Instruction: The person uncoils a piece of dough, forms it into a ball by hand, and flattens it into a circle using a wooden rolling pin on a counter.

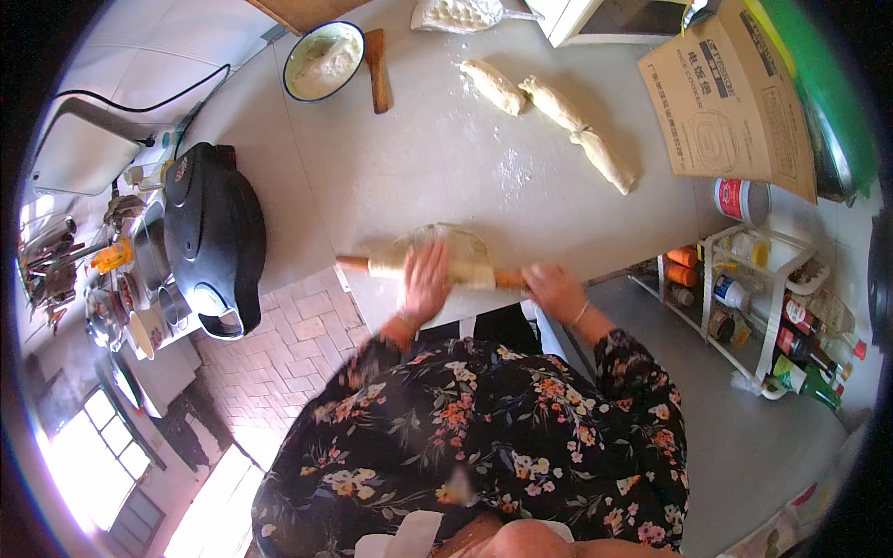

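Note:
A flattened sheet of dough [464,243] lies near the front edge of the counter, with a wooden rolling pin [385,269] across it. My left hand [427,275] rests on the pin and dough with its fingers stretched forward. At the pin's right handle, my right hand [554,289] is closed around the wood, slightly blurred. Farther back on the counter lie several rolls of dough, one on its own [494,87] and others end to end [603,160]. Loose flour [515,171] is scattered between them and the sheet.
An enamel bowl of flour [284,70] and a wooden spatula [377,73] stand at the back left. A black electric appliance [216,237] sits at the left. To the right are a rice cooker carton [725,104] and a white rack [708,279] with bottles. A floured scoop [457,15] lies at the back.

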### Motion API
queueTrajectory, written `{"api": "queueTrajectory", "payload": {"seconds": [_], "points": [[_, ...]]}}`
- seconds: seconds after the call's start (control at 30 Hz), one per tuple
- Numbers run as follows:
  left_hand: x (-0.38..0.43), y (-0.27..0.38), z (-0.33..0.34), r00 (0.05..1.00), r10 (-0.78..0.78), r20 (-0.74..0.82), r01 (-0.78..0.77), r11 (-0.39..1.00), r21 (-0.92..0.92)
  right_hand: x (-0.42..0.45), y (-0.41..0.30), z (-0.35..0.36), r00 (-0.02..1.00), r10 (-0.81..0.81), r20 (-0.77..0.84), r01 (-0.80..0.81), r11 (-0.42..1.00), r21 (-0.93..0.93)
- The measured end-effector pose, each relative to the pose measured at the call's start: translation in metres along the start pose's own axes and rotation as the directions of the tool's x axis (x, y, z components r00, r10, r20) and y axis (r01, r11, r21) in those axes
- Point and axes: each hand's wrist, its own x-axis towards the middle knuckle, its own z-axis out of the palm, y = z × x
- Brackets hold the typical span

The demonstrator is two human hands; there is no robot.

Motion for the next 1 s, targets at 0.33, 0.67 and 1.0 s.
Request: {"api": "queueTrajectory", "payload": {"seconds": [0.33, 0.67, 1.0], "points": [[0.174, -0.023, -0.039, 0.985, 0.088, -0.147, -0.082, 0.996, 0.047, 0.072, 0.018, -0.013, 0.916, 0.321, -0.241, -0.332, 0.943, -0.003], [-0.023, -0.007, -0.008, 0.698, -0.548, 0.461, -0.059, -0.686, -0.725, 0.051, -0.099, 0.004, 0.952, 0.306, -0.006, -0.276, 0.866, 0.417], [0.135, -0.021, -0.066, 0.842, -0.445, 0.305, 0.269, -0.145, -0.952, 0.124, 0.073, -0.044, 0.989, 0.097, -0.111, -0.102, 0.994, -0.037]]}}
